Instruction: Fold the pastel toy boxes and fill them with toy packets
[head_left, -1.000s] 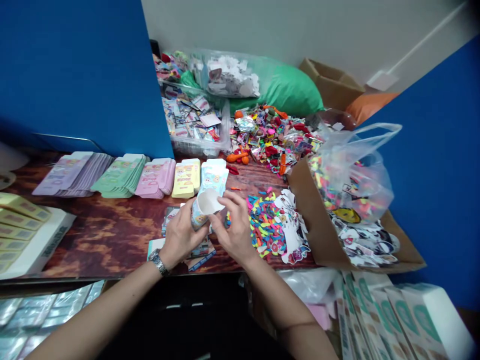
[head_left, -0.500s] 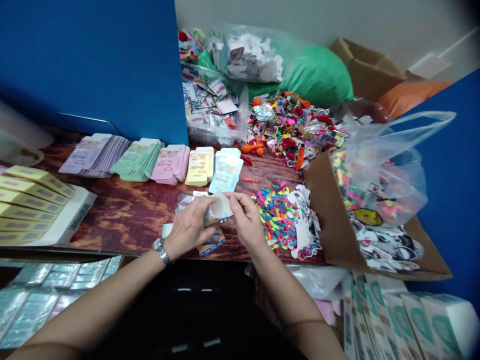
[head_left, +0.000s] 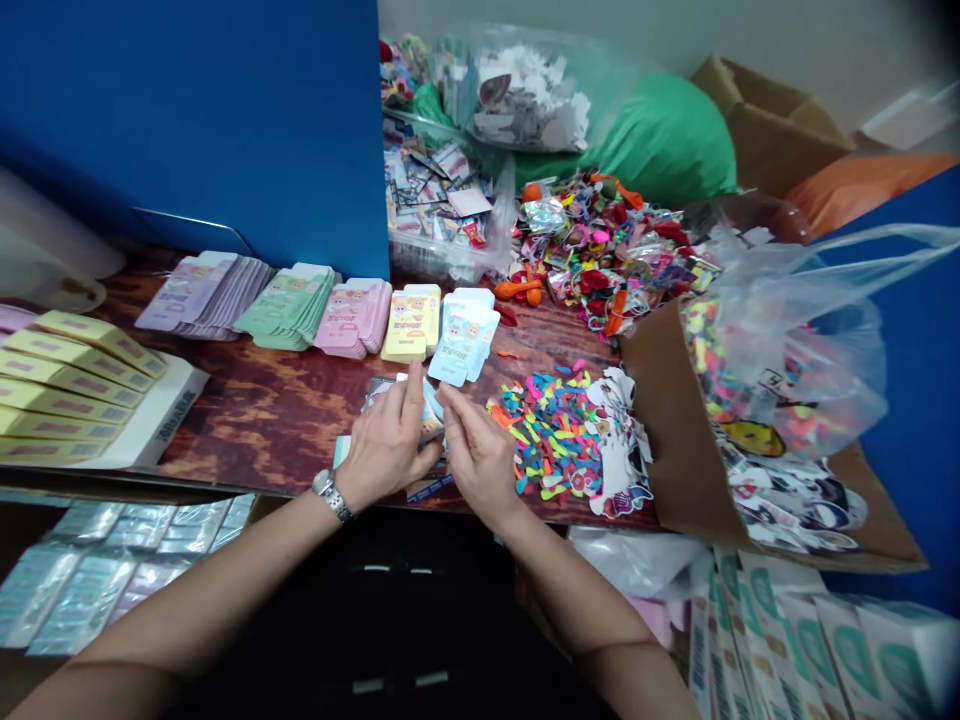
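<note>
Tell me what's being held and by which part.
A small pale-blue card piece, held at its lower part between the left hand and the right hand; the fingers hide the exact grip.

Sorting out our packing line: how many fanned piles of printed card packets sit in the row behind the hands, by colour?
Lilac card packets: 1
Mint-green card packets: 1
Pink card packets: 1
Yellow card packets: 1
Pale blue card packets: 1
Total: 5

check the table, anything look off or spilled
The blue cards sit fanned and skewed, unlike the neater yellow stack beside them, and loose balloons lie scattered on the table rather than contained.
</note>
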